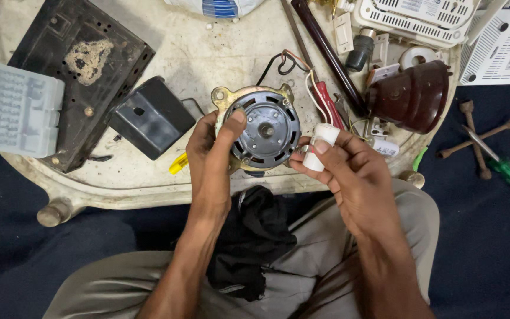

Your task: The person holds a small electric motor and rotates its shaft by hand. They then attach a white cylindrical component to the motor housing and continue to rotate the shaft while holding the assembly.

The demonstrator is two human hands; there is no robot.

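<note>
Your left hand (211,156) grips the round motor (261,130) at the near edge of the worn white table (208,53). The thumb lies across the motor's dark front plate, its tip near the upper left of the plate, and the other fingers curl around the left rim and behind, out of sight. The motor stands tilted up so its shaft end faces you.

Your right hand (355,171) pinches a small white cylinder (321,146) just beside the motor's right rim. The thumb presses on its front and the fingers close behind it. Thin wires (314,94) run from the motor's top down toward that cylinder.

A red-handled screwdriver (329,103) lies just behind your right hand. A black box (151,117) sits to the left of the motor, near your left wrist, and a clear plastic case (19,109) rests at the table's left edge. A black cloth (252,236) lies in your lap, between your forearms.
</note>
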